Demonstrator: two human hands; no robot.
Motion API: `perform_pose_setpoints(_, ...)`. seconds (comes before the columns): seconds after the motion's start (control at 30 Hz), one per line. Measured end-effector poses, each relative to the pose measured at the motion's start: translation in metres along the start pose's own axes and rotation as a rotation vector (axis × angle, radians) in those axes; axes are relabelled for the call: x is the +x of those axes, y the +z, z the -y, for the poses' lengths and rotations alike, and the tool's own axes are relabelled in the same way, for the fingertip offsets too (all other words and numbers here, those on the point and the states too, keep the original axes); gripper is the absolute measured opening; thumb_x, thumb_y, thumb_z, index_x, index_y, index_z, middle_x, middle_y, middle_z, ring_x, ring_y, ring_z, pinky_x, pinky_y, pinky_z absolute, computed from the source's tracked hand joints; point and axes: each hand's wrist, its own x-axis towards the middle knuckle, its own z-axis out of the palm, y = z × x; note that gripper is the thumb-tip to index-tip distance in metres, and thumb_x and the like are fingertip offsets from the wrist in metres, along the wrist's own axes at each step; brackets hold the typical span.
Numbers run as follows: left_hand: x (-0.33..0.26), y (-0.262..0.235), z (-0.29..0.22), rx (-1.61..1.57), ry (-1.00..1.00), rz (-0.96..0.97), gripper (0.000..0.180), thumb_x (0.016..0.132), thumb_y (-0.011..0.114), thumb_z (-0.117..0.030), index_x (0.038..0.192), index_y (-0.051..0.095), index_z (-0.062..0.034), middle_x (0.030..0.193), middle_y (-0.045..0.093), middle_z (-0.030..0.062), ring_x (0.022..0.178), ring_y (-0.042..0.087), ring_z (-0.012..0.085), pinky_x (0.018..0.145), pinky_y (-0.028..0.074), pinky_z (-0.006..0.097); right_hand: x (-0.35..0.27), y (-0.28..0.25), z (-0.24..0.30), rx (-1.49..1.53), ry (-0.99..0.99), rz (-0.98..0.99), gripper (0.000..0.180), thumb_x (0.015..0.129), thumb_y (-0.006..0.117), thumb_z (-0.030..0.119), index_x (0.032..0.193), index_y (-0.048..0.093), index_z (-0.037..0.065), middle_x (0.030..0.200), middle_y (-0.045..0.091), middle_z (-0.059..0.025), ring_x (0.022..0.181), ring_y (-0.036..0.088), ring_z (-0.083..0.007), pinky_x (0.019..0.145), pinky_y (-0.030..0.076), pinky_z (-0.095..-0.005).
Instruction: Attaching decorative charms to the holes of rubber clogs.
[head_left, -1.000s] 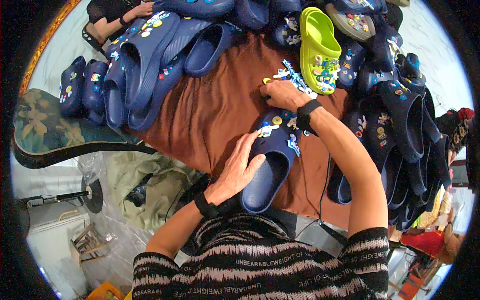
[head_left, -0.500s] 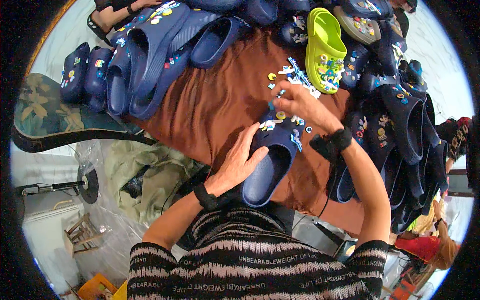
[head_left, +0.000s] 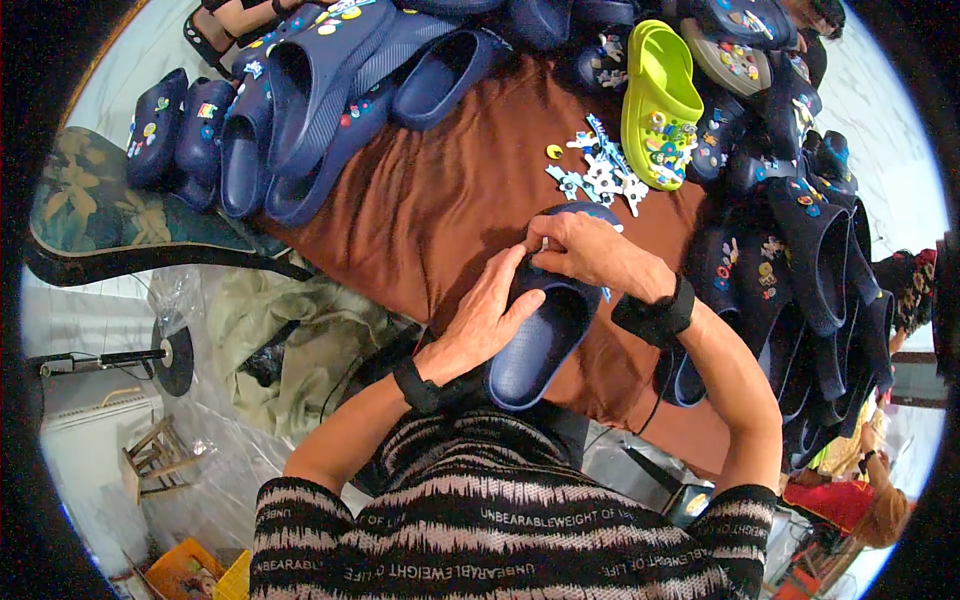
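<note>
A navy clog (head_left: 545,340) lies in front of me on the brown cloth, toe pointing away. My left hand (head_left: 483,315) grips it along the left side, the thumb reaching over the edge of the foot opening. Fingers bent and pinched, my right hand (head_left: 590,250) presses onto the toe and covers most of the charms there. What it pinches is hidden. Just beyond the toe is a pile of white and blue shoe charms (head_left: 605,175), with a small yellow round charm (head_left: 554,152) beside it. A lime-green clog (head_left: 660,110) covered in charms stands behind the pile.
Navy clogs (head_left: 310,90) crowd the far left of the brown cloth (head_left: 440,190), and more navy clogs (head_left: 800,270) stack up on the right. A chair with a floral pattern (head_left: 120,215) stands at left. Other people are partly visible at the far edges.
My right hand has moved from beside the charm pile down onto the clog's toe, near my left fingertips. My left hand keeps its hold on the clog. The view has shifted slightly.
</note>
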Motion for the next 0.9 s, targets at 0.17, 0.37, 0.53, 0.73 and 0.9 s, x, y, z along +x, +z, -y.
perform_pose_setpoints(0.17, 0.002, 0.000, -0.002, 0.028, -0.008, 0.013, 0.070, 0.101, 0.051, -0.040, 0.149, 0.026, 0.0046, 0.149, 0.036, 0.0268, 0.142, 0.034, 0.0391, 0.116, 0.028, 0.043, -0.002, -0.001, 0.003, -0.095, -0.065, 0.014, 0.016, 0.085, 0.066, 0.022, 0.089, 0.070, 0.007, 0.088, 0.071, -0.0194, 0.085, 0.069, -0.0389, 0.075, 0.054, -0.0490)
perform_pose_setpoints(0.37, 0.003, -0.002, -0.010, 0.007, -0.009, 0.031, 0.071, 0.102, 0.049, -0.043, 0.149, 0.026, 0.0041, 0.149, 0.036, 0.0266, 0.142, 0.034, 0.0394, 0.116, 0.029, 0.043, -0.015, -0.022, 0.025, -0.306, -0.045, 0.177, 0.023, 0.085, 0.068, 0.027, 0.101, 0.072, 0.010, 0.093, 0.070, -0.0185, 0.090, 0.069, -0.0376, 0.078, 0.055, -0.0503)
perform_pose_setpoints(0.53, 0.001, 0.000, -0.011, 0.004, -0.037, 0.023, 0.070, 0.102, 0.049, -0.044, 0.151, 0.026, 0.0007, 0.150, 0.036, 0.0260, 0.141, 0.035, 0.0393, 0.116, 0.030, 0.044, -0.033, -0.026, 0.032, -0.342, -0.030, 0.220, 0.047, 0.076, 0.079, 0.035, 0.115, 0.066, 0.012, 0.113, 0.063, -0.0140, 0.107, 0.064, -0.0366, 0.083, 0.055, -0.0486)
perform_pose_setpoints(0.73, 0.002, 0.001, -0.013, 0.035, -0.044, 0.030, 0.068, 0.102, 0.048, -0.041, 0.151, 0.026, 0.0005, 0.150, 0.036, 0.0261, 0.141, 0.035, 0.0397, 0.116, 0.030, 0.044, -0.036, 0.001, 0.017, -0.517, -0.163, 0.011, 0.025, 0.074, 0.073, 0.014, 0.097, 0.070, 0.005, 0.104, 0.063, -0.0124, 0.099, 0.063, -0.0322, 0.078, 0.056, -0.0450)
perform_pose_setpoints(0.9, 0.003, 0.002, -0.014, 0.063, -0.052, 0.011, 0.065, 0.101, 0.050, -0.036, 0.150, 0.028, 0.0013, 0.148, 0.038, 0.0255, 0.140, 0.036, 0.0393, 0.116, 0.031, 0.043, -0.027, 0.011, 0.010, -0.493, -0.199, 0.003, 0.019, 0.074, 0.071, 0.011, 0.092, 0.069, 0.005, 0.100, 0.063, -0.0119, 0.099, 0.063, -0.0327, 0.085, 0.053, -0.0447)
